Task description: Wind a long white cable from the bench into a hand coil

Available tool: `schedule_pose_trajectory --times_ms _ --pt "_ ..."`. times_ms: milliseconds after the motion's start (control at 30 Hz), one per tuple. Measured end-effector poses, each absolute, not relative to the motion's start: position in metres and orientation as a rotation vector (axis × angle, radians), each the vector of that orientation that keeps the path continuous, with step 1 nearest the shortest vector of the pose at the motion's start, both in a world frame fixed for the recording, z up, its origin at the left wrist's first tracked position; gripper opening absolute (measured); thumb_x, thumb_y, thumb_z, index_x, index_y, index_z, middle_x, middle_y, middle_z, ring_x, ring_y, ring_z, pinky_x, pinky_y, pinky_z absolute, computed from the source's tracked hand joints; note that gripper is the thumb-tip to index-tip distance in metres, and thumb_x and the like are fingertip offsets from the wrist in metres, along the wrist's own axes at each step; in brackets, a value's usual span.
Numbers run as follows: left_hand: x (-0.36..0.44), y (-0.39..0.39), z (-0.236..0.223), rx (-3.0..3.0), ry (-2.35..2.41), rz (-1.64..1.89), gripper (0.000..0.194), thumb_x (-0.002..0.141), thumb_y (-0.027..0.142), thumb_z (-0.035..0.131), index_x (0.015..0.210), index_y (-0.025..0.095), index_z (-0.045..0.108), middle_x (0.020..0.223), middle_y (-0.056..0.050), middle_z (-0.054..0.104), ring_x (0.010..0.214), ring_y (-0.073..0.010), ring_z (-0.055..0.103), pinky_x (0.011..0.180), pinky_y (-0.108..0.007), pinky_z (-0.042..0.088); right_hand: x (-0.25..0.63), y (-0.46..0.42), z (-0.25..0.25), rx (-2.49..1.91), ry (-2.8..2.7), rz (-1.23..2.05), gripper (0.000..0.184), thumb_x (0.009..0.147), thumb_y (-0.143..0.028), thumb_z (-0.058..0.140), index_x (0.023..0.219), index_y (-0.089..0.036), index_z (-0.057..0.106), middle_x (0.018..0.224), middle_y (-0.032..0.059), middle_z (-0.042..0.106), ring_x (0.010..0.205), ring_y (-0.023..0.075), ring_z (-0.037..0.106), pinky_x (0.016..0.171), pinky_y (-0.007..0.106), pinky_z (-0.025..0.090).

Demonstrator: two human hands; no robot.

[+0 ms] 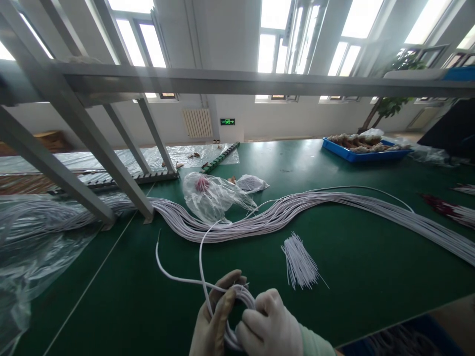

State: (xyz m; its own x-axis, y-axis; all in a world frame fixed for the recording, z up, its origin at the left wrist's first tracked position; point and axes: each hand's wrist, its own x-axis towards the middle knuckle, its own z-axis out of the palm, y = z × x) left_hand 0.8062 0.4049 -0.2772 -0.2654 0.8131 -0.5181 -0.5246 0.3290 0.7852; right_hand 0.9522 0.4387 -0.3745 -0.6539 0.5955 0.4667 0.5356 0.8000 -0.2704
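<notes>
Close to me, a white cable (243, 295) is wound into a small coil. My left hand (217, 316), in a pale glove, grips the coil's left side with thumb and fingers. On the right side of it my gloved right hand (267, 324) is closed, its knuckles up and its fingertips hidden. One loose end of cable reaches left and bends upward. Another length rises from the coil toward a long bundle of white cables (260, 225) across the table. To the right of my hands lies a bunch of short white ties (300, 262).
A clear plastic bag (208, 198) with something pink in it lies behind the cable bundle. Grey metal frame legs (92, 148) stand on the left of the green table (371, 252). At the back right is a blue tray (365, 155) of brownish parts.
</notes>
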Motion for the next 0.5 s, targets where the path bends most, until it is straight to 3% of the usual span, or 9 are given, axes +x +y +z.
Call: schedule_pose_trajectory --times_ms 167,333,433,500 --pt "0.804 0.404 -0.274 0.348 1.298 1.283 0.059 0.07 0.062 0.085 0.111 0.019 0.08 0.117 -0.015 0.075 0.118 -0.0402 0.065 0.104 -0.055 0.052 0.956 0.437 -0.383 -0.719 -2.415 0.032 0.022 0.093 -0.032 0.064 0.076 -0.024 0.054 0.068 0.0023 0.051 0.068 0.0203 0.04 0.05 0.032 0.023" --pt "0.803 0.401 -0.277 0.353 1.175 1.301 0.041 0.072 0.06 0.085 0.091 0.024 0.081 0.092 -0.008 0.076 0.11 -0.0344 0.069 0.089 -0.041 0.057 0.949 0.436 -0.386 -0.451 -2.485 0.018 0.016 0.089 -0.032 0.072 0.085 -0.026 0.057 0.065 -0.0024 0.053 0.066 0.0188 0.041 0.06 0.034 0.03" --pt "0.807 0.4 -0.275 0.29 1.077 1.308 0.037 0.078 0.058 0.081 0.094 0.025 0.082 0.101 -0.008 0.079 0.11 -0.0333 0.071 0.094 -0.041 0.056 0.947 0.439 -0.378 -0.435 -2.405 0.049 0.012 0.092 -0.026 0.068 0.088 -0.026 0.058 0.067 -0.003 0.056 0.066 0.0183 0.041 0.063 0.035 0.03" --pt "0.809 0.399 -0.272 0.215 1.015 1.326 0.047 0.086 0.066 0.066 0.101 0.025 0.083 0.112 -0.012 0.08 0.112 -0.0353 0.072 0.101 -0.048 0.054 0.951 0.444 -0.364 -0.468 -2.268 0.176 0.009 0.098 -0.027 0.061 0.09 -0.025 0.058 0.072 -0.0013 0.059 0.07 0.0199 0.044 0.065 0.036 0.031"
